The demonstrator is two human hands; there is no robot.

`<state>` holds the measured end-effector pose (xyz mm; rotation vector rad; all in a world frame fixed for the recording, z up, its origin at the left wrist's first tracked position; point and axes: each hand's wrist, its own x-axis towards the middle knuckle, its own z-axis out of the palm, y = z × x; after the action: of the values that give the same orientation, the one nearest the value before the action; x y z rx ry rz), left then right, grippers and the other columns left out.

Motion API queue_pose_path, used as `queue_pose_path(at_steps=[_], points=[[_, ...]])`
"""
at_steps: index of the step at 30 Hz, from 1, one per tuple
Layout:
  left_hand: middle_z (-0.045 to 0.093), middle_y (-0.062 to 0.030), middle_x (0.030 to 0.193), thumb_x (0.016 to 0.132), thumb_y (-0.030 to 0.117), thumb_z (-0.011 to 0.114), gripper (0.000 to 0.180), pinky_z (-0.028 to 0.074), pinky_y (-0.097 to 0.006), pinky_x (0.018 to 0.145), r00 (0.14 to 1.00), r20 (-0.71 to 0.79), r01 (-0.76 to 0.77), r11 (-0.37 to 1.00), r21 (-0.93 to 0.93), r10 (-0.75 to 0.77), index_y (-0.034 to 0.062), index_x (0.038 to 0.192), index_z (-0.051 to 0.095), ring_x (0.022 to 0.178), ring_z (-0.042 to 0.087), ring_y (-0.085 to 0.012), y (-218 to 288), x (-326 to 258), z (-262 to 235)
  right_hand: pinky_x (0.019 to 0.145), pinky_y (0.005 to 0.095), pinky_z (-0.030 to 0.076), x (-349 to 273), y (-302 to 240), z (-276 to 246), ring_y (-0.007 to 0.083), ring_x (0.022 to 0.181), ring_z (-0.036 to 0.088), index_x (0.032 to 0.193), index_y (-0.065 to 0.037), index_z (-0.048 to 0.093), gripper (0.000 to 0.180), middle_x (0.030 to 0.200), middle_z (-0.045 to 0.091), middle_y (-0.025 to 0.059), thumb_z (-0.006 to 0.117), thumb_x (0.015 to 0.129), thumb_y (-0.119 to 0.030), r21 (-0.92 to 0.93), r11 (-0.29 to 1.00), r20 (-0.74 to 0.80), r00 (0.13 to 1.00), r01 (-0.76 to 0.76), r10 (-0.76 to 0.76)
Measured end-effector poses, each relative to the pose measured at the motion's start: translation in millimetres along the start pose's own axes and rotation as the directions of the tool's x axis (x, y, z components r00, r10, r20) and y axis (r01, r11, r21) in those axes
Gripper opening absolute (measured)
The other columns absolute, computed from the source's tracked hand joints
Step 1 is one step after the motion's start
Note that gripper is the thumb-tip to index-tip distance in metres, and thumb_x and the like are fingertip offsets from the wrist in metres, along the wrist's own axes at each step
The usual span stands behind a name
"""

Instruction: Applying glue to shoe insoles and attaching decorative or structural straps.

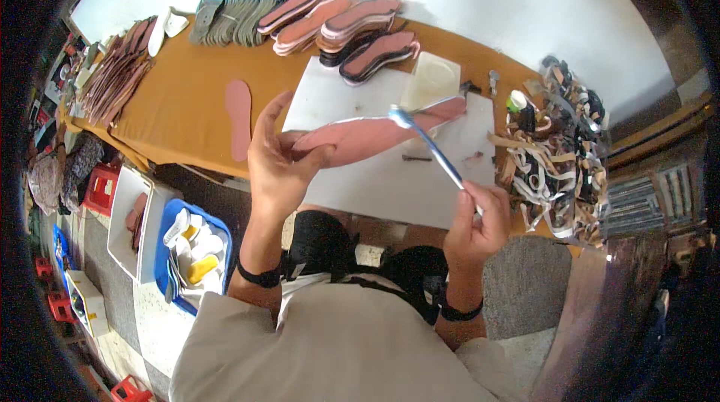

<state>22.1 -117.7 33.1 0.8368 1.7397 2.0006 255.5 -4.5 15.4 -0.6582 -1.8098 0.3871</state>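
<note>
My left hand [281, 158] grips one end of a pink shoe insole [360, 143], thumb on its near face and fingers at its back. The insole is tilted up over the white work board, with a pale line along its upper edge. My right hand [480, 218] holds a blue-handled toothbrush [439, 156]. Its whitish head touches the insole's upper edge towards the right end. Behind the insole stands a translucent, pale square container [435, 76]. Another pink insole [238, 121] lies flat on the brown cloth left of my left hand.
Stacked insoles [360, 19] and a row of grey-green pieces [236, 16] line the back. More pink pieces [120, 72] lean at far left. Strip scraps [551, 169] heap at right. A blue bin [169, 267] of white pieces and a white bin [120, 229] stand below left.
</note>
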Motion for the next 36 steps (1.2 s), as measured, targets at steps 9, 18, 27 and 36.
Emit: queue_pose_path(at_steps=[9, 18, 27, 36], points=[[0.069, -0.0114, 0.090, 0.076, -0.014, 0.074, 0.077, 0.055, -0.025, 0.067, 0.948, -0.007, -0.311, 0.930, 0.196, 0.319, -0.0054, 0.143, 0.039, 0.081, 0.069, -0.0142, 12, 58, -32, 0.086, 0.0338, 0.048, -9, 34, -43, 0.0216, 0.092, 0.061, 0.104, 0.002, 0.070, 0.015, 0.096, 0.064, 0.0108, 0.062, 0.092, -0.003, 0.076, 0.968, -0.206, 0.946, -0.239, 0.250], [0.072, -0.0158, 0.098, 0.077, -0.009, 0.077, 0.085, 0.058, -0.032, 0.071, 0.952, 0.198, -0.279, 0.923, 0.263, 0.232, 0.0015, 0.149, 0.034, 0.085, 0.071, -0.0215, -42, 92, 6, 0.085, 0.0333, 0.048, -21, 36, -47, 0.0199, 0.090, 0.060, 0.103, 0.004, 0.069, 0.015, 0.097, 0.065, 0.0098, 0.063, 0.093, -0.005, -0.011, 0.977, -0.149, 0.967, -0.213, 0.209], [0.074, -0.0208, 0.090, 0.075, 0.001, 0.082, 0.091, 0.059, -0.035, 0.071, 0.991, 0.122, -0.106, 0.890, 0.444, 0.057, -0.0001, 0.150, 0.030, 0.081, 0.074, -0.0243, -65, 70, 32, 0.083, 0.0329, 0.049, -15, 15, -41, 0.0223, 0.089, 0.061, 0.101, 0.001, 0.071, 0.015, 0.093, 0.065, 0.0111, 0.066, 0.087, 0.002, 0.078, 0.963, -0.117, 0.957, -0.256, 0.264], [0.073, -0.0220, 0.081, 0.078, 0.024, 0.086, 0.099, 0.057, -0.038, 0.069, 0.965, 0.262, -0.161, 0.788, 0.594, 0.000, -0.0046, 0.151, 0.027, 0.077, 0.074, -0.0304, -13, 29, 50, 0.070, 0.0331, 0.050, 16, -1, -12, 0.0257, 0.078, 0.064, 0.100, 0.000, 0.072, 0.020, 0.087, 0.066, 0.0120, 0.071, 0.081, 0.007, 0.023, 0.994, 0.068, 0.991, 0.110, -0.111]])
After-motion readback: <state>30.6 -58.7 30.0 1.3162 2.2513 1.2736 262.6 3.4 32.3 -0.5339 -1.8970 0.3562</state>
